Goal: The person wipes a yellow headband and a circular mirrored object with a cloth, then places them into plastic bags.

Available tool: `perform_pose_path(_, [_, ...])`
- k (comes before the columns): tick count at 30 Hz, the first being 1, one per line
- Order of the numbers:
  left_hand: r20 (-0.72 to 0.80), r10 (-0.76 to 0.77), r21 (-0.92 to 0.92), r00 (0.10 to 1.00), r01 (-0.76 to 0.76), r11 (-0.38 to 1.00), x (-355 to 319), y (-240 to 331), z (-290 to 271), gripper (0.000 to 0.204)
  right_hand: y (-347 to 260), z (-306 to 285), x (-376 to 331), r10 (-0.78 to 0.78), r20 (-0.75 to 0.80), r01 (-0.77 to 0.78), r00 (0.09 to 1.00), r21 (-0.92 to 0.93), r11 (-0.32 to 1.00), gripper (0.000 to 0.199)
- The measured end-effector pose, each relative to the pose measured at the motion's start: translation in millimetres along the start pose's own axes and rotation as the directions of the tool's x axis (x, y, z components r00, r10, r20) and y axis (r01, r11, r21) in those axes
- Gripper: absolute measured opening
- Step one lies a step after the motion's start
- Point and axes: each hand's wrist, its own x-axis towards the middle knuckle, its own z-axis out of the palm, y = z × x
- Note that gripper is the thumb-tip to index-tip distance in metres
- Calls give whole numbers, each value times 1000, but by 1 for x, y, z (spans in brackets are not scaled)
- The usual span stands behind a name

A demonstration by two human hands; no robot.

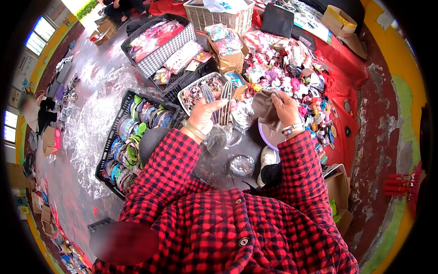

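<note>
My left hand (204,116) is closed around several thin, curved headbands (225,104), pale and brownish, that stand up from its fingers. In my right hand (286,109) a crumpled grey-brown cloth (264,108) is pinched between thumb and fingers. The two hands are apart, raised in front of my checked jacket. Below the left hand, a clear plastic-wrapped bundle (216,139) shows, its contents hard to make out. Another round plastic-wrapped bundle (241,165) lies on the floor. Part of a purple basin (268,136) shows under the right hand.
A black crate (107,157) full of headbands stands at the left. Ahead are a white basket (184,101) of small items, a patterned bin (165,54) and a cardboard box (231,60). Colourful hair accessories (292,68) are heaped on red cloth; clear plastic film (93,118) covers floor at left.
</note>
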Motion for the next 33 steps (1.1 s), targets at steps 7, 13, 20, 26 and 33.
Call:
perform_pose_path(7, [52,-19,161,998,10,987,-2,-12,9,20,-35,2,0,423,87,-387,902,595,704,23])
perform_pose_path(13, [91,153,389,984,-176,904,2,-31,10,26,-42,26,-18,201,437,-481,877,777,407,28])
perform_pose_path(20, [106,181,363,978,-207,908,2,-37,9,29,-34,42,-22,94,383,-302,919,529,793,49])
perform_pose_path(26, [150,190,340,970,-231,911,3,-42,9,31,-38,56,-32,103,270,-255,957,619,743,35])
perform_pose_path(33, [249,142,435,958,-241,868,2,-45,12,25,-28,62,-35,248,275,-369,929,751,547,24])
